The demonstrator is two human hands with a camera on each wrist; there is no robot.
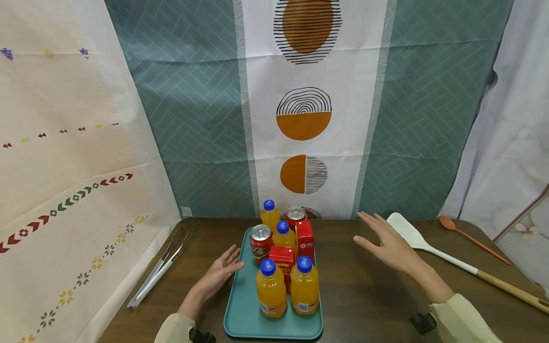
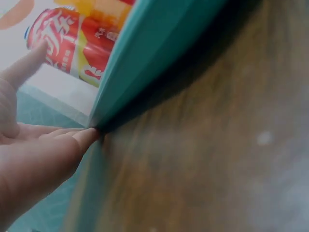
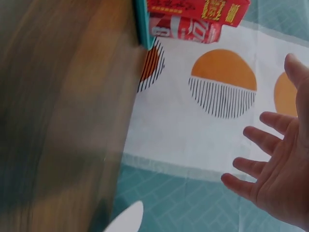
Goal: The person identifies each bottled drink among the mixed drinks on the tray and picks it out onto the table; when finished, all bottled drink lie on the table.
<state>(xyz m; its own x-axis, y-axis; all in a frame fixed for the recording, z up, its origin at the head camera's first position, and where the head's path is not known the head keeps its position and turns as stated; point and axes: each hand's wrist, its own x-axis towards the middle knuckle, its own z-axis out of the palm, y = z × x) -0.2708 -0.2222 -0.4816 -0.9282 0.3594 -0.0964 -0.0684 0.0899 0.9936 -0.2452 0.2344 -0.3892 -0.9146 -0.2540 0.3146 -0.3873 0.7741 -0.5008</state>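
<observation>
A teal tray lies on the table with drinks standing on it. Several orange juice bottles with blue caps are among them, along with two red soda cans and two red drink cartons. My left hand is beside the tray's left side, fingers extended; in the left wrist view its fingertips are right at the tray's edge, below a red can. To the right of the tray, my right hand hovers over the table with spread fingers and holds nothing.
Metal tongs lie on the left of the table. On the right are a white spatula with a wooden handle and an orange spoon. Hanging cloths enclose the back and sides.
</observation>
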